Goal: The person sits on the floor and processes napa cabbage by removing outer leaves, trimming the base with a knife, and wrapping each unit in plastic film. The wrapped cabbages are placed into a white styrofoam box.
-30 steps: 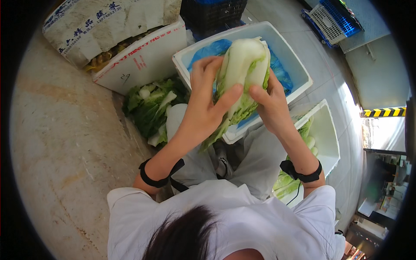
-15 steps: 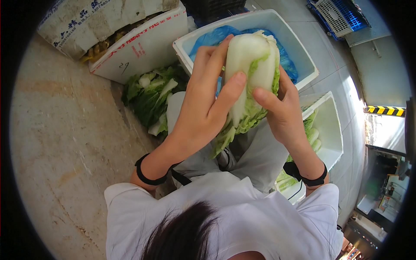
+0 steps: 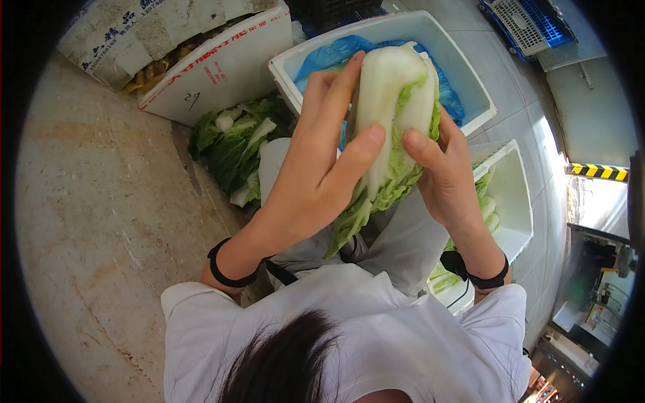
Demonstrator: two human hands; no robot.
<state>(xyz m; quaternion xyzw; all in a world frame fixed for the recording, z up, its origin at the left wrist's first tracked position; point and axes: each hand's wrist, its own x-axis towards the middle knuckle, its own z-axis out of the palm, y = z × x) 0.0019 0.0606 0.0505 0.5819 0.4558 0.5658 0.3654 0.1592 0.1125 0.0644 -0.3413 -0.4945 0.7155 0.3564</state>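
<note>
Between my two hands is a napa cabbage (image 3: 393, 101), its white stem end pointing away from me and its green leaf tips hanging toward my lap. My left hand (image 3: 322, 161) wraps the cabbage's left side, thumb on top. From the right, my right hand (image 3: 447, 171) grips it, its thumb lying on the leaves and its other fingers mostly hidden behind. The cabbage is held above my knees, overlapping a white foam box (image 3: 474, 80) lined with a blue plastic bag (image 3: 336, 54).
At my right stands a second white foam box (image 3: 517, 195) with cabbages (image 3: 487, 208) in it. Loose green leaves (image 3: 232, 144) lie piled on the floor at left, below a white box (image 3: 222, 74) and a worn carton (image 3: 134, 33). A blue and white crate (image 3: 524, 27) sits far right.
Both hands have shifted slightly to the right with the cabbage, which has turned a little. The grip stays much the same.
</note>
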